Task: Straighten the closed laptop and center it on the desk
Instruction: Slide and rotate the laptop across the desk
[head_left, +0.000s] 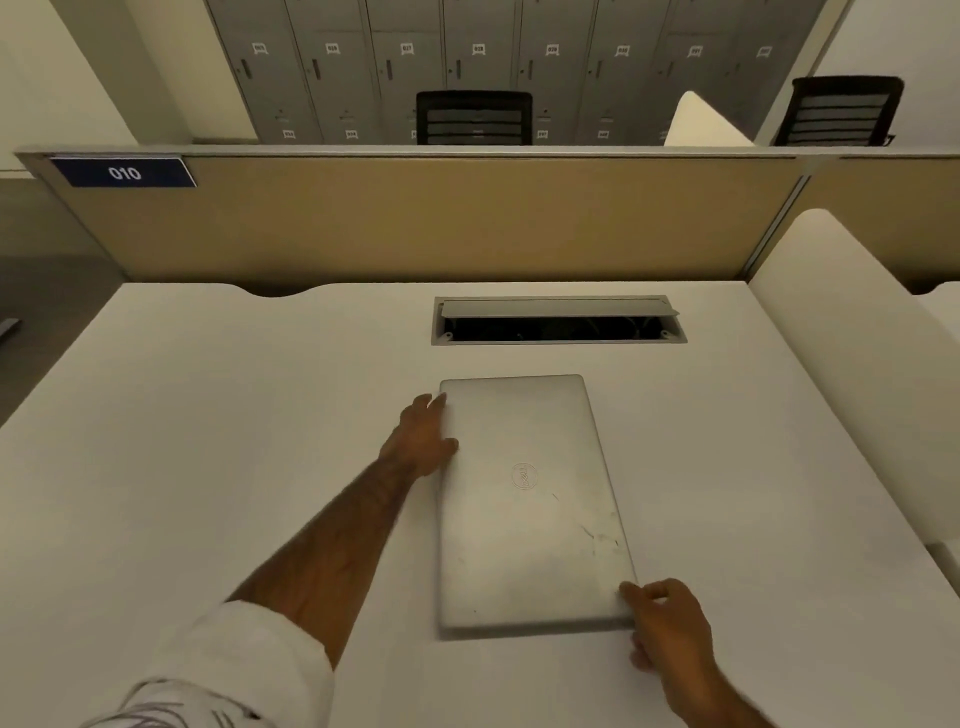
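Closed silver laptop (524, 504) sits mid-table (208, 441), long side running away from the person, just short of the open cable tray (558, 319). Left hand (423, 439) lies flat, fingers spread against its far-left edge; right hand (667, 623) pinches the near-right corner. Uneven pushing could swing it too far or nudge it toward the tray. Right fingers under the corner are hidden, logo's blurry.

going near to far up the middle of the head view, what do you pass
right hand at the laptop's near corner → closed laptop → open cable hatch in the desk → tan divider panel → black chair → grey lockers
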